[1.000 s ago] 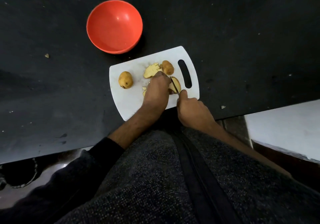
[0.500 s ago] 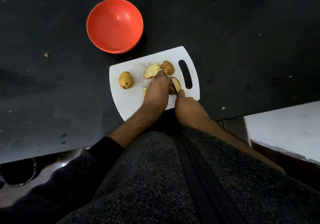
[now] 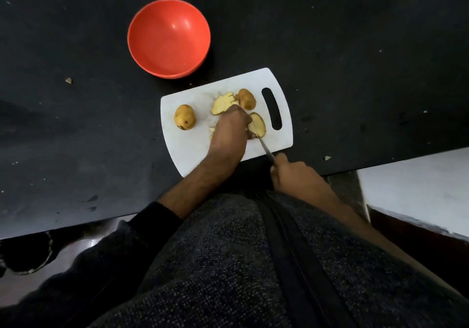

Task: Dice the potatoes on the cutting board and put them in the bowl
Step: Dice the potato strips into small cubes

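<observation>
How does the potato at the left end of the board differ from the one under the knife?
The left potato is whole and rounded; the potato under the knife is cut, showing a pale flat face. The left potato lies alone and untouched; the cut one is steadied by the left hand. Both rest on the white cutting board, with brownish-yellow skin.

Orange-red, white and yellow showing against black

A glossy orange-red bowl [image 3: 168, 38] is sitting on the black counter [image 3: 355, 48]; the white cutting board [image 3: 187, 155] is carrying brown-speckled yellow potatoes [image 3: 184, 117]; the speckled grey garment [image 3: 228, 264] is filling the foreground.
</observation>
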The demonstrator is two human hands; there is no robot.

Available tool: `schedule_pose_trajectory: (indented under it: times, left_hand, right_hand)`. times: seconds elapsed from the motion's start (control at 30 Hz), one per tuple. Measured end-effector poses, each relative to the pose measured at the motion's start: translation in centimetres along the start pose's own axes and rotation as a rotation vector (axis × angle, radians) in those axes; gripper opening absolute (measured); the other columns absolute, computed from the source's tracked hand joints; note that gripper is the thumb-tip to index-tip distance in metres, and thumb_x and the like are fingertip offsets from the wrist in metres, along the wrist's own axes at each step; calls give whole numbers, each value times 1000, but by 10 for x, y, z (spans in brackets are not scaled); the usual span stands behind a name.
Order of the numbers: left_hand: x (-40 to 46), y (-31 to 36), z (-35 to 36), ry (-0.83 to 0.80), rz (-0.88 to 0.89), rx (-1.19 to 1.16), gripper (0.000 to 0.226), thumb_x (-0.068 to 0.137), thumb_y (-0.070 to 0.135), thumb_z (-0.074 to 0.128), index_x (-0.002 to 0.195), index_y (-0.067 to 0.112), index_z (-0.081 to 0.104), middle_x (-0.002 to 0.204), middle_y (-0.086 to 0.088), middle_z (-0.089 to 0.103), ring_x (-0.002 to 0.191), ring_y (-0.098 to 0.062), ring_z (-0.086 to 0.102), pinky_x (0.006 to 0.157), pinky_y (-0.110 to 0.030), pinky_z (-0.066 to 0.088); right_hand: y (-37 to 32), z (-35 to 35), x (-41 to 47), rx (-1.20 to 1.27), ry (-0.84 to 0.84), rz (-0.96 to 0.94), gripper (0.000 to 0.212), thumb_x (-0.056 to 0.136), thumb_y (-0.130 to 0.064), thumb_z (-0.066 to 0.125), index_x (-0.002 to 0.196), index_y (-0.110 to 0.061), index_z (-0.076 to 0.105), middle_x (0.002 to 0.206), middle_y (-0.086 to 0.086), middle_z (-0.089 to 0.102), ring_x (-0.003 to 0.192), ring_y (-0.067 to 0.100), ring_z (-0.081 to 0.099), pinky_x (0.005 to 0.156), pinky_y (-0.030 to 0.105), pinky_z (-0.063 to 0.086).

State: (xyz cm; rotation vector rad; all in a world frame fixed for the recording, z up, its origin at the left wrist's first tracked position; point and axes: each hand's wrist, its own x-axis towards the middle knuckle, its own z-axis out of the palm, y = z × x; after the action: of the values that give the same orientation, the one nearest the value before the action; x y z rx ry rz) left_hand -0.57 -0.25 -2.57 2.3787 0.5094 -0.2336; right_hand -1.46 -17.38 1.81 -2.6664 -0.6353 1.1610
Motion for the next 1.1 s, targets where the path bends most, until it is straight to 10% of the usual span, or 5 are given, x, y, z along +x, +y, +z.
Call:
schedule_pose_trajectory:
  times: [0.17, 0.5, 0.83, 1.1]
  left_hand:
    - [-7, 3, -3, 40, -41, -35, 21, 80, 14, 82, 96, 4, 72, 92, -7, 67, 83, -19, 61, 74, -22, 45]
    - [-5, 26, 14, 42, -85, 132, 63, 88, 30, 75, 142, 13, 46, 149, -16, 42, 132, -33, 46, 106, -46, 46]
    - [-8, 0, -7, 33, 157, 109, 50, 83, 1, 71, 131, 12, 63, 133, -7, 62, 121, -28, 56, 102, -42, 48]
    - [-11, -7, -5, 136, 82, 176, 38, 86, 27, 75, 120, 11, 69, 118, -12, 63, 109, -33, 58, 90, -44, 48]
  right_hand:
    - [7, -12, 9, 45, 264, -45, 18, 103, -31, 35, 96, -15, 35, 64, 1, 40, 60, 30, 44, 57, 38, 36]
    - [32, -8, 20, 13, 169, -67, 19, 103, -32, 35, 97, -14, 38, 67, 3, 43, 67, 35, 52, 60, 40, 41]
    - [21, -14, 24, 39, 237, -140, 18, 103, -35, 33, 94, -19, 33, 65, 2, 46, 61, 31, 49, 57, 39, 38]
    - [-1, -8, 26, 12, 225, -115, 16, 106, -31, 28, 99, -17, 29, 73, 3, 42, 68, 33, 48, 62, 39, 34]
